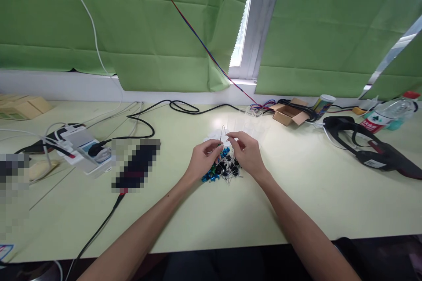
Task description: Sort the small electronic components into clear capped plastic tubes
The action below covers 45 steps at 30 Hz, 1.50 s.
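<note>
Just above a pile of small parts, both my hands work close together. My left hand (205, 157) is closed, pinching a small green component near its fingertips. A thin bent wire lead (223, 128) rises from that component and arches across between the hands. My right hand (246, 150) is closed too, its thumb and forefinger pinching at the wire's other end. Beneath them lie several blue terminal blocks (211, 177) and several black round components with silver leads (227, 169). Behind the hands is clear plastic (252, 128), partly hidden by them.
To the left are a blurred dark device (136, 167) on a cable and a white power strip (86, 151). At the back right stand an open cardboard box (286, 116), a can (324, 106) and a plastic bottle (382, 116). A black headset (369, 149) lies at right.
</note>
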### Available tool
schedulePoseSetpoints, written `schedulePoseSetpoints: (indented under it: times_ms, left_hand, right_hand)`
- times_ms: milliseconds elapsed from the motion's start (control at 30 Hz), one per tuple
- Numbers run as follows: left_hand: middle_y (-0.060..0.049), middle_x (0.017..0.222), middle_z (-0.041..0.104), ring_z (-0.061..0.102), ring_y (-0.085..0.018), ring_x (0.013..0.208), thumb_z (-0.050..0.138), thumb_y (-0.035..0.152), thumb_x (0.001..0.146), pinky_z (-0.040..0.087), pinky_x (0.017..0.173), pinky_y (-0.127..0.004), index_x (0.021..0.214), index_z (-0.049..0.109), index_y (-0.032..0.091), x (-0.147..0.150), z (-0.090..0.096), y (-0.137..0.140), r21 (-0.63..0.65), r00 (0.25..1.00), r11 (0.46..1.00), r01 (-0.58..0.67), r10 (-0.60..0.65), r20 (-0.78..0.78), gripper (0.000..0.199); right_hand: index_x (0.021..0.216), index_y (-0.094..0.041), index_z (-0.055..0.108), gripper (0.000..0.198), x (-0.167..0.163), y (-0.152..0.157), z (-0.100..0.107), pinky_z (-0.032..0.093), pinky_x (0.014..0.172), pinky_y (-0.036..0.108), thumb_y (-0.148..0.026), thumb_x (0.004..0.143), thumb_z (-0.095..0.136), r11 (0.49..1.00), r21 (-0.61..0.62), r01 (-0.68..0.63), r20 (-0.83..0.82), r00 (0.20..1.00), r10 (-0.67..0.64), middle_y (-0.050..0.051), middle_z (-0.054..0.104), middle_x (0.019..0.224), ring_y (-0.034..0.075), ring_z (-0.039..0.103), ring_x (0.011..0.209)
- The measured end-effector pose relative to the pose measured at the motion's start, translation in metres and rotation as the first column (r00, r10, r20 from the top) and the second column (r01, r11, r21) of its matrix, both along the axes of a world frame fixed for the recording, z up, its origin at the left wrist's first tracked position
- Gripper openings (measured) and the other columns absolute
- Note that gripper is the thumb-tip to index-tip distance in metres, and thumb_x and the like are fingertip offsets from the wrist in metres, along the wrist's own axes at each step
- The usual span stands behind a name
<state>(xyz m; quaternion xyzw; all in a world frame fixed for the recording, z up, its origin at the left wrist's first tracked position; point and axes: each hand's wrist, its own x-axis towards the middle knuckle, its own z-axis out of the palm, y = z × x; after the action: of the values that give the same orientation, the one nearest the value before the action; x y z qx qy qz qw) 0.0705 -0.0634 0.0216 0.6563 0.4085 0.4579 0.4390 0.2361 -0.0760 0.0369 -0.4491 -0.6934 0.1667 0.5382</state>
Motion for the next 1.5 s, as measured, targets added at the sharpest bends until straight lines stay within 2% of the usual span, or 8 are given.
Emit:
schedulePoseSetpoints:
  times_ms: [167,533,633,800,967,1200,1333,1500]
  left_hand:
    - [-0.003,0.081,0.067,0.052,-0.011,0.052,0.060,0.050,0.085,0.046,0.052,-0.025,0.091,0.068,0.018,0.002,0.003,0.000,-0.010,0.999,1.000,0.011,-0.011,0.037,0.033]
    - [-0.003,0.073,0.064,0.047,-0.009,0.048,0.059,0.049,0.086,0.038,0.044,-0.024,0.080,0.068,0.017,0.001,0.005,0.000,-0.054,0.999,0.999,-0.006,0.008,0.032,0.033]
    - [-0.002,0.067,0.062,0.043,-0.009,0.046,0.060,0.048,0.086,0.033,0.042,-0.023,0.077,0.068,0.017,0.001,0.005,0.000,-0.039,0.999,0.998,-0.038,0.038,-0.004,0.033]
    - [0.003,0.050,0.049,0.036,-0.009,0.043,0.057,0.047,0.088,0.029,0.043,-0.024,0.075,0.066,0.018,0.000,0.005,0.001,-0.008,0.997,0.999,-0.048,0.047,-0.059,0.033]
    - [0.003,0.050,0.047,0.036,-0.009,0.044,0.058,0.045,0.088,0.029,0.043,-0.024,0.075,0.066,0.018,-0.002,0.005,0.002,0.005,0.997,0.998,-0.055,0.055,-0.056,0.031]
    - [0.002,0.052,0.049,0.040,-0.010,0.048,0.059,0.043,0.088,0.033,0.046,-0.024,0.075,0.067,0.017,-0.003,0.004,0.004,0.038,0.996,0.998,-0.059,0.061,-0.059,0.031]
    - [0.002,0.053,0.049,0.042,-0.010,0.049,0.060,0.044,0.087,0.032,0.047,-0.024,0.075,0.069,0.016,-0.002,0.006,0.002,0.038,0.996,0.999,-0.026,0.030,-0.087,0.031]
    - [0.001,0.058,0.053,0.044,-0.010,0.053,0.062,0.041,0.087,0.036,0.051,-0.024,0.079,0.073,0.016,0.000,0.008,-0.002,0.067,0.993,0.998,-0.002,0.010,-0.121,0.028]
  right_hand:
    - [0.099,-0.021,0.069,0.020,-0.001,-0.001,-0.001,0.045,0.059,0.030,-0.025,0.095,0.050,1.000,0.014,-0.005,0.042,0.999,0.004,0.006,0.068,0.091,0.013,0.049,0.055]
    - [0.105,-0.022,0.068,0.022,0.000,0.004,-0.011,0.047,0.064,0.030,-0.022,0.098,0.047,0.996,0.085,-0.030,0.101,0.995,0.022,0.007,0.067,0.094,0.016,0.057,0.068]
    - [0.107,-0.022,0.066,0.023,-0.001,0.006,-0.018,0.047,0.065,0.030,-0.023,0.099,0.044,0.992,0.121,-0.026,0.122,0.993,0.011,0.008,0.066,0.094,0.018,0.060,0.073]
    - [0.111,-0.022,0.063,0.025,-0.001,0.009,-0.024,0.046,0.062,0.030,-0.020,0.100,0.041,0.984,0.173,-0.027,0.200,0.980,-0.009,0.009,0.064,0.097,0.018,0.060,0.074]
    - [0.109,-0.021,0.062,0.024,-0.006,0.011,-0.021,0.045,0.058,0.029,-0.016,0.098,0.041,0.979,0.203,-0.020,0.265,0.964,-0.036,0.009,0.064,0.096,0.017,0.059,0.069]
    - [0.107,-0.019,0.060,0.023,-0.004,0.007,-0.011,0.047,0.061,0.028,-0.013,0.097,0.040,0.963,0.252,-0.095,0.383,0.924,-0.009,0.010,0.065,0.094,0.019,0.063,0.079]
    - [0.109,-0.017,0.059,0.022,0.004,-0.001,-0.017,0.043,0.054,0.027,-0.015,0.099,0.040,0.959,0.280,-0.052,0.388,0.920,-0.063,0.009,0.065,0.090,0.017,0.061,0.072]
    - [0.119,-0.016,0.054,0.021,0.010,-0.018,-0.032,0.042,0.051,0.026,-0.019,0.101,0.043,0.956,0.293,0.006,0.291,0.952,-0.095,0.006,0.065,0.087,0.013,0.056,0.060]
